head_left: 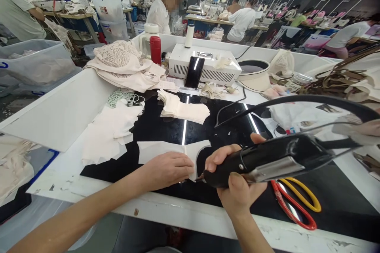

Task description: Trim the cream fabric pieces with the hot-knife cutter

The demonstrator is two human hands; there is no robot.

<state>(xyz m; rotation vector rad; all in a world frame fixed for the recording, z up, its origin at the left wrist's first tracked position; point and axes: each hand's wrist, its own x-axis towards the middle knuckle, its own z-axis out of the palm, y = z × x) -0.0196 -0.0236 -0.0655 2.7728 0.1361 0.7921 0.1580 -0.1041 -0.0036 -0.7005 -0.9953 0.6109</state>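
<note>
A cream fabric piece [158,151] with curved edges lies on the black glossy board [127,180] in front of me. My left hand [169,169] rests flat on it, fingers stretched out, pressing near its right part. My right hand [237,189] is wrapped round a black corded handheld tool [276,158] with a metal lever. The tool's narrow metal tip is at the fabric's lower right edge, close to my left fingertips; whether it touches is hard to tell. Beyond lies a stack of similar cream pieces [185,110].
Scissors [293,203] with red and yellow handles lie right of my right hand. More cut pieces [103,134] are at left. A white box [204,61], phone [194,72], red bottle [155,50] and cream fabric heap [124,65] stand behind. A black cable arcs right.
</note>
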